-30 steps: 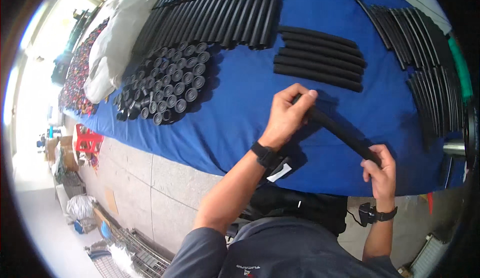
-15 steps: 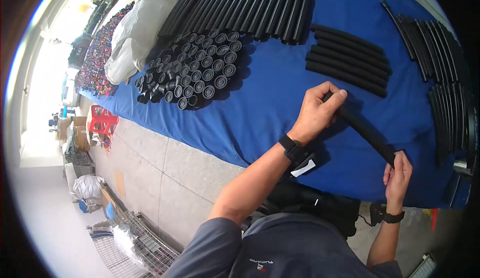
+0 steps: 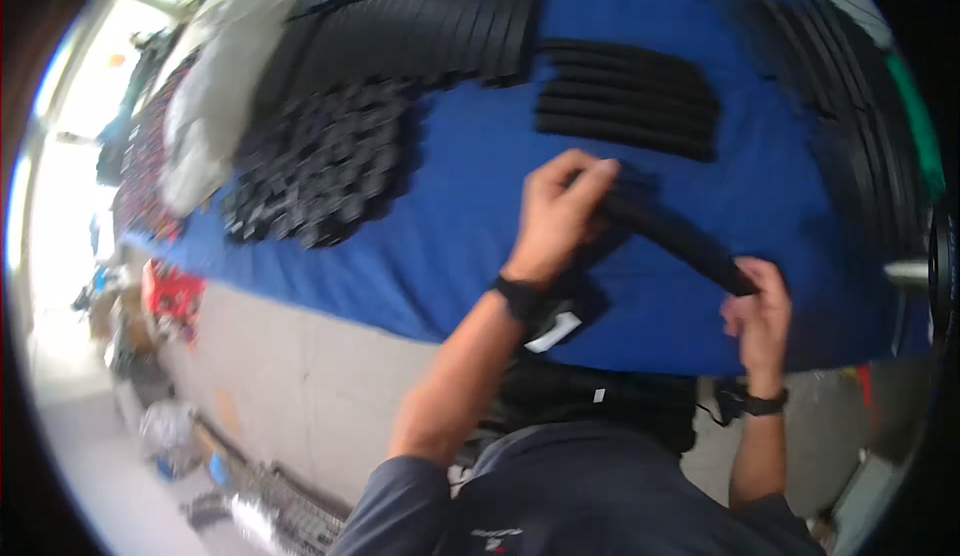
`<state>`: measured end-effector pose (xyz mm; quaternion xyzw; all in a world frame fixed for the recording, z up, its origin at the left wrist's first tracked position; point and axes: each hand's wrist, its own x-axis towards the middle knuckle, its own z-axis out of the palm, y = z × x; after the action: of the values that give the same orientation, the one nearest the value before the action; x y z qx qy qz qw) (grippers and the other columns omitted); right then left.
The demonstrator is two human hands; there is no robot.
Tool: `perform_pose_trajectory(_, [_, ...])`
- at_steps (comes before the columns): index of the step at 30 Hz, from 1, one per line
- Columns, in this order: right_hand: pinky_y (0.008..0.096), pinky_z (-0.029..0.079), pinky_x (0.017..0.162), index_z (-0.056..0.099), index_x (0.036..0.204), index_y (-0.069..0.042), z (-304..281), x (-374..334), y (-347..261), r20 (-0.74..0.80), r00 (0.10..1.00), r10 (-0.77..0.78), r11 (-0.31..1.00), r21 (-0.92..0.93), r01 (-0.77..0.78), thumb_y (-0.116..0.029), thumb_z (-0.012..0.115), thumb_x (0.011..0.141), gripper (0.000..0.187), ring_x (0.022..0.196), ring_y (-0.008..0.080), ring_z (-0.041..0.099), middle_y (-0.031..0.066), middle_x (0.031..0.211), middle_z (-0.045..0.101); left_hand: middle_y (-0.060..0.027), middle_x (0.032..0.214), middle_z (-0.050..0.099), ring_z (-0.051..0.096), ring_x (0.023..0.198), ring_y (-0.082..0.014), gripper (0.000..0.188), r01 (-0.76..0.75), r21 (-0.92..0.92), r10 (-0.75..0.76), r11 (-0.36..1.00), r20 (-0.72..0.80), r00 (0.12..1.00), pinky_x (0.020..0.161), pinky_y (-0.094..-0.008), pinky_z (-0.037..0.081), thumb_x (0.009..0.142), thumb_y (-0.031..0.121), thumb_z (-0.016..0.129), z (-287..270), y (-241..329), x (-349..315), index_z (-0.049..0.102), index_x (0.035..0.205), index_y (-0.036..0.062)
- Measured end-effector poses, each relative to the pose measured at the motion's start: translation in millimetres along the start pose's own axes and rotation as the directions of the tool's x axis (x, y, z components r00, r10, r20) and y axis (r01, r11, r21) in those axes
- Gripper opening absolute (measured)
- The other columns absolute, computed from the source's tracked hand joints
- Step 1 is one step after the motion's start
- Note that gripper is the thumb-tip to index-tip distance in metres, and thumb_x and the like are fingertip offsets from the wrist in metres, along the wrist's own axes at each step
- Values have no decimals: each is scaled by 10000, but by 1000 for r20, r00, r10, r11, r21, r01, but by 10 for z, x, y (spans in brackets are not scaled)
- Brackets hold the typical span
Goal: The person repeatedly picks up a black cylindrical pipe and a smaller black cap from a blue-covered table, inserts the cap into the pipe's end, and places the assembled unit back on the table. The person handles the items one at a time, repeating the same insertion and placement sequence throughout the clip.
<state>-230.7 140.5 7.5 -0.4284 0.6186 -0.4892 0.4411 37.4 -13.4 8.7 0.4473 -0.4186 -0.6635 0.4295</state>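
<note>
Small black pieces (image 3: 325, 161), blurred, lie clustered on a blue cloth (image 3: 465, 211); the left hand (image 3: 562, 211) grips the upper end of a black tube (image 3: 672, 234), slanting above the cloth near a row of tubes (image 3: 630, 96); the right hand (image 3: 762, 306) pinches its lower end; dark rods (image 3: 815, 51) lie rightmost.

Blue cloth (image 3: 465, 226) (lightly creased) bears black tubes (image 3: 628, 101) and clustered pieces (image 3: 330, 161).

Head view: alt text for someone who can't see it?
Left hand and right hand hold a slanting black rod over a blue-covered table. Beyond it lies a row of black rods; a cluster of dark parts sits further left. The picture is blurred.
</note>
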Motion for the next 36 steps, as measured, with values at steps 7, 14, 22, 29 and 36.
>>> perform_pose_trajectory(7, [233, 462, 496, 680, 980, -31, -183, 109, -242, 161, 974, 158, 971, -202, -124, -148, 651, 969, 122, 592, 61, 595, 31, 733, 672, 2, 680, 579, 495, 477, -62, 212, -93, -1, 93, 996, -14, 996, 416, -217, 369, 998, 226, 650, 78, -53, 57, 633, 870, 57])
perform_pose_trajectory(14, [416, 491, 591, 653, 738, -22, -774, 744, -652, 454, 891, -27, 684, -641, 348, -491, 673, 959, 519, 585, 332, 625, 197, 673, 628, 0, 677, 585, 468, 443, -60, 204, -73, 54, 75, 996, -40, 996, 384, -214, 347, 1010, 193, 638, 126, -65, 19, 609, 854, 65])
perform_pose_trajectory(22, [513, 553, 852, 678, 1015, -23, -1941, 2928, -840, 13, 882, -472, 174, -979, 107, -237, 688, 899, 243, 1027, 379, 686, 210, 989, 712, -51, 776, 649, 498, 457, -70, 187, -140, 26, 141, 990, -40, 989, 375, -217, 376, 989, 187, 662, 5, -122, 26, 594, 873, 58])
perform_pose_trajectory(29, [508, 544, 868, 726, 1006, -37, -2392, 3703, -809, -101, 960, -262, 181, -982, -54, -235, 758, 848, 255, 1003, 395, 691, 210, 1007, 730, -47, 793, 625, 477, 442, -75, 205, -166, 48, 165, 985, 14, 986, 355, -211, 376, 1005, 186, 639, 126, -132, 79, 567, 853, 68])
perform_pose_trajectory(36, [520, 545, 949, 722, 1119, -11, -2242, 4008, -718, -182, 978, -101, 204, -966, -159, -157, 722, 866, 292, 1130, 419, 672, 238, 1172, 707, -74, 820, 643, 487, 458, -75, 169, -144, 43, 145, 989, -14, 989, 370, -210, 385, 995, 136, 640, 102, -124, 49, 578, 869, 43])
